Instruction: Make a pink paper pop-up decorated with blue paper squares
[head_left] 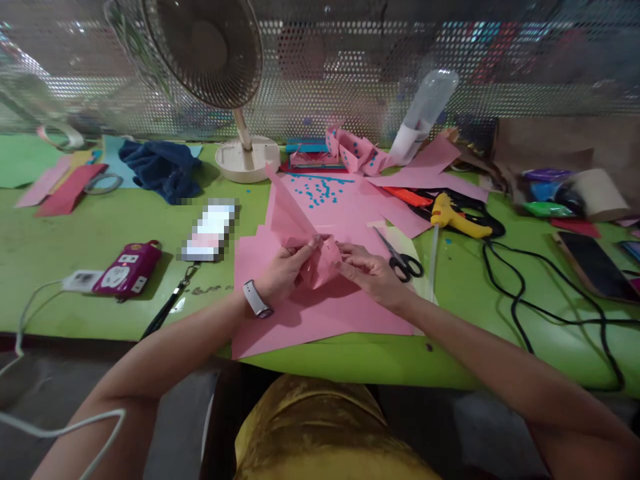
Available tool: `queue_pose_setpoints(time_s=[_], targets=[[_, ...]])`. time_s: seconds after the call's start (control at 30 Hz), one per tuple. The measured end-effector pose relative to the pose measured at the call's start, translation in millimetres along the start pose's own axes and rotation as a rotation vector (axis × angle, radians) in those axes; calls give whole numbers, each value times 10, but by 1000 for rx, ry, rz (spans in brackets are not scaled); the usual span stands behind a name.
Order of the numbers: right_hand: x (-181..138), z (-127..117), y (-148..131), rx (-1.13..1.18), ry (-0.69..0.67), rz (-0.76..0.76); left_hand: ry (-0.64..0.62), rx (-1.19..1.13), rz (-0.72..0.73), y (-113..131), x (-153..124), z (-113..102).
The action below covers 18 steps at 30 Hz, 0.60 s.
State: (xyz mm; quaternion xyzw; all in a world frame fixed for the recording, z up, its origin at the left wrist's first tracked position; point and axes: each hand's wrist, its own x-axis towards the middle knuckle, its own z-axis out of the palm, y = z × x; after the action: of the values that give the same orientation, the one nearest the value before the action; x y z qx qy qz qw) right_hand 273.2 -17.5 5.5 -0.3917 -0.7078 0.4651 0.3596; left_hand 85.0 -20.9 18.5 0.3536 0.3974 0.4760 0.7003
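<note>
In front of me, a folded piece of pink paper (pixel 323 265) is held up above large pink sheets (pixel 295 323). My left hand (pixel 293 265) wraps its left side, the thumb pressing on top. At the right edge of the same piece, the fingers of my right hand (pixel 367 270) are bent and pinch the paper; some fingertips are hidden behind it. Black-handled scissors (pixel 404 263) lie just right of my right hand. Small blue dots (pixel 320 192) are scattered over a pink sheet beyond my hands.
A yellow glue gun (pixel 455 217) with a black cord (pixel 520 293) lies to the right. Further right is a dark phone (pixel 595 263). A fan (pixel 247 160) stands at the back. On the left are a lit phone (pixel 210 230), a purple power adapter (pixel 129 269) and a blue cloth (pixel 163 167).
</note>
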Motion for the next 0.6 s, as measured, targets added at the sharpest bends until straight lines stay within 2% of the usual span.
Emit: queue_pose_setpoints(time_s=[0.17,0.37,0.6], targets=[[6,-6,21,69,29,37,-75,-64,18,-36,12,-40],[25,7,24,144,123,106,-156,91,20,-56,-5,-88],[14,10,-32,137,93,160,-160,90,47,-71,2,-87]])
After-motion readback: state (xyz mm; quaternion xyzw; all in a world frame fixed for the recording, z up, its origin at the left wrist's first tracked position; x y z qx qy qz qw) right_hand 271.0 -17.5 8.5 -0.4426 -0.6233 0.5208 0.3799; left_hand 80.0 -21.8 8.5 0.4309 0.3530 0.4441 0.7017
